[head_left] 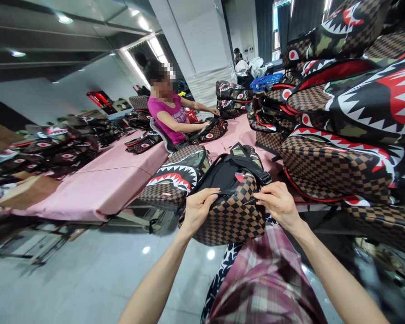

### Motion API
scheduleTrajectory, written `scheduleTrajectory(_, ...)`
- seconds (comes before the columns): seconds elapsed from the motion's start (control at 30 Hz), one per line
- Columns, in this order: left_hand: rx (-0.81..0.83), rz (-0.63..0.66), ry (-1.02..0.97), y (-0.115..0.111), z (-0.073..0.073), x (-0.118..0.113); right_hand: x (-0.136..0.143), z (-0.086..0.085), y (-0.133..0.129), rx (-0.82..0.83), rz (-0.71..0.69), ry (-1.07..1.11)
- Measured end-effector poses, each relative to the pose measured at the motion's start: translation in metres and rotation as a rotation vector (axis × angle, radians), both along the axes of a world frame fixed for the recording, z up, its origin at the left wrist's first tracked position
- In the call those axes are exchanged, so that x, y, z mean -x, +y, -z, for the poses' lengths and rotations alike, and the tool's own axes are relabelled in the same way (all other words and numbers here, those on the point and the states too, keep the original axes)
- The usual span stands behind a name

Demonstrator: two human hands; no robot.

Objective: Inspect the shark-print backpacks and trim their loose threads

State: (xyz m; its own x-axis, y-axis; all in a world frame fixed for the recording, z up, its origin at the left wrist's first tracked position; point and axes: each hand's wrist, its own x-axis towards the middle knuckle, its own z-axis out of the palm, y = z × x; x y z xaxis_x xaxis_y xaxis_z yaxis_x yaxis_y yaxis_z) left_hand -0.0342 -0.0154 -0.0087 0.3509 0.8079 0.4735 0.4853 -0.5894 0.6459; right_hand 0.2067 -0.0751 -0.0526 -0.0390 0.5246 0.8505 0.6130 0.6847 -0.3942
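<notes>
A brown-and-black checkered backpack [236, 216] with black straps lies at the near edge of the pink table, its bottom panel facing me. My left hand [200, 207] pinches the black edge of the backpack on its left side. At the bag's right side, my right hand [279, 202] is closed with thumb and fingers together on its edge, near a black strap. Just left of this bag rests another checkered backpack [175, 175] with a shark-mouth print.
Shark-print bags [337, 166] are piled high on the right. Across the pink table [245, 130], a person in a magenta shirt [167, 114] handles another bag. A blue basket [266, 83] stands farther back. More bags [67, 148] cover the left table.
</notes>
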Motion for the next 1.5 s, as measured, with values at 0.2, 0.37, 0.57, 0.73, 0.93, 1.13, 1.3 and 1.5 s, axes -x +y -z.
scheduleTrajectory(0.2, -0.006, 0.018, 0.003, 0.0, 0.001, 0.001, -0.003, 0.007, -0.003, 0.09, -0.034, 0.148)
scheduleTrajectory(0.37, -0.009, 0.024, 0.0, 0.0, 0.002, 0.001, -0.001, 0.01, -0.006, 0.047, -0.02, 0.069)
scheduleTrajectory(0.57, -0.004, 0.026, -0.008, 0.0, 0.002, 0.001, 0.001, 0.007, -0.003, 0.037, -0.015, 0.028)
scheduleTrajectory(0.73, -0.003, 0.036, -0.014, -0.001, 0.005, 0.001, 0.0, 0.009, -0.003, 0.041, -0.021, 0.02)
scheduleTrajectory(0.93, -0.013, 0.043, -0.02, -0.001, 0.007, 0.0, 0.0, 0.009, -0.003, 0.048, -0.098, 0.091)
scheduleTrajectory(1.13, -0.021, 0.05, -0.017, -0.001, 0.008, 0.0, -0.005, 0.014, -0.009, 0.134, -0.067, 0.238)
scheduleTrajectory(1.3, -0.05, 0.063, -0.004, -0.002, 0.009, -0.001, -0.003, 0.018, -0.011, 0.111, -0.04, 0.124)
scheduleTrajectory(1.5, -0.144, 0.092, 0.035, -0.006, 0.015, -0.005, 0.0, 0.015, -0.02, 0.247, -0.061, 0.284)
